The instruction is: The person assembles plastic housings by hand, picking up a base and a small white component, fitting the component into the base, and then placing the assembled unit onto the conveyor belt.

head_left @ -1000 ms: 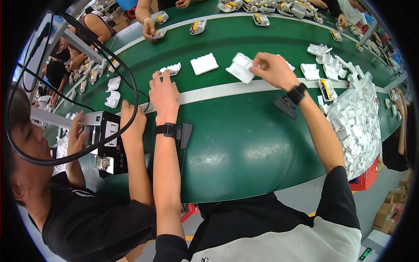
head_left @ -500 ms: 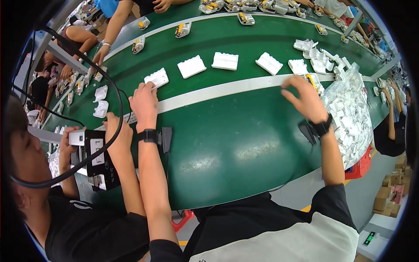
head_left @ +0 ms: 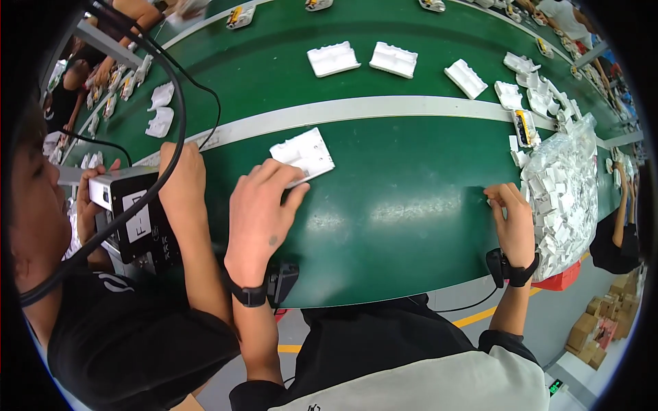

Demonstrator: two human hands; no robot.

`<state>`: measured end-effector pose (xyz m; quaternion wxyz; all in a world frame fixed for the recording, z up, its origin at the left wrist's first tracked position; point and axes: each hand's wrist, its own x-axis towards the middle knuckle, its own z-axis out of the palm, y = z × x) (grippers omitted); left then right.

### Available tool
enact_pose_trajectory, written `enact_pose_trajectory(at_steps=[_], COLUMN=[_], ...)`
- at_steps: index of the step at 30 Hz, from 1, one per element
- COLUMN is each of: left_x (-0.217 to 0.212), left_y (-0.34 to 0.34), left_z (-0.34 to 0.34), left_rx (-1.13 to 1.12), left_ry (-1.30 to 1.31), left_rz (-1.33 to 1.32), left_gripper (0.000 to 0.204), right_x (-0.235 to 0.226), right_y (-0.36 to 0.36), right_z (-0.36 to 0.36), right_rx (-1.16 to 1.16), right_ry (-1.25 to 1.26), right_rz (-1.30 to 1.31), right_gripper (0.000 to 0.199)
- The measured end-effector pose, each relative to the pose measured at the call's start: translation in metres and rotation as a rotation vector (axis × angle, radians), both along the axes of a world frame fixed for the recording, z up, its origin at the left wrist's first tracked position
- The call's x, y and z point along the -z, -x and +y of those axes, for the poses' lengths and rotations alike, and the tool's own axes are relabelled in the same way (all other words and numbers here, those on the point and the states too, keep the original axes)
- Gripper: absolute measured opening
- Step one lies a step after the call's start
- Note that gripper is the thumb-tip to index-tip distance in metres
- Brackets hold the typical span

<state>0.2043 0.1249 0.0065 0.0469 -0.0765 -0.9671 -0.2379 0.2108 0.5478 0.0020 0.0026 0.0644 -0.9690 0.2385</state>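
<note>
– White plastic cover (head_left: 301,152): where, from the left hand (head_left: 257,216)?

– Just beyond the fingertips, gripped by the near edge between thumb and fingers. Set askew; cannot tell whether raised or resting on the green table (head_left: 384,267).

– And the right hand (head_left: 513,219)?

– Well apart from that cover, curled at the fingers, near the clear bag (head_left: 581,140) of small white pieces (head_left: 556,205) on the outer side. Cannot tell whether pinching something tiny or bare.

– How far along, then?

– Partway with a single cover, by the look of things: on the near side of the pale strip (head_left: 397,106), in one hand only. Just a few dark specks on the face; too small to tell whether fitted with any piece yet.

– And left over?

– Ahead and to the right of the left hand, past the strip, three loose covers (head_left: 394,59), touched by neither hand. Beyond the right hand, a heap of covers (head_left: 508,94); nearer, beside the bag, a case with a yellow part (head_left: 524,128).

– Anything finished?

– Impossible to say from here.
</note>
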Motion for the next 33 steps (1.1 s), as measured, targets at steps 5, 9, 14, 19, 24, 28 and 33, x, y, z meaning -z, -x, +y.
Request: enact_pose_trajectory(at_steps=[5, 9, 14, 19, 24, 28, 33], left_x=[0.002, 0.013, 0.014, 0.013, 0.018, 0.025, 0.027], left_y=[-0.005, 0.005, 0.002, 0.001, -0.004, -0.007, -0.012], left_z=[0.002, 0.009, -0.006, 0.002, 0.011, 0.011, 0.007], left_rx=[-0.042, -0.012, 0.011, 0.053, 0.062, 0.036, 0.010], left_ry=[-0.129, -0.044, 0.029, 0.010, -0.054, -0.120, -0.201], left_rz=[0.113, 0.246, 0.107, 0.102, 0.099, 0.073, 0.081], left_gripper=[0.016, 0.015, 0.009, 0.008, 0.008, 0.008, 0.008], right_x=[-0.003, 0.001, -0.005, 0.006, -0.011, -0.013, -0.021], right_y=[0.015, 0.018, 0.027, 0.047, 0.067, 0.072, 0.089], right_z=[-0.022, -0.041, -0.050, -0.055, -0.114, -0.170, -0.164], right_rx=[-0.262, -0.215, -0.106, -0.186, -0.549, -0.686, -0.665], right_ry=[0.109, 0.093, 0.139, 0.052, 0.153, 0.201, 0.227], right_rz=[0.087, 0.244, 0.167, 0.006, 0.189, 0.144, 0.054], right_gripper=[0.025, 0.025, 0.020, 0.017, 0.011, 0.009, 0.009])
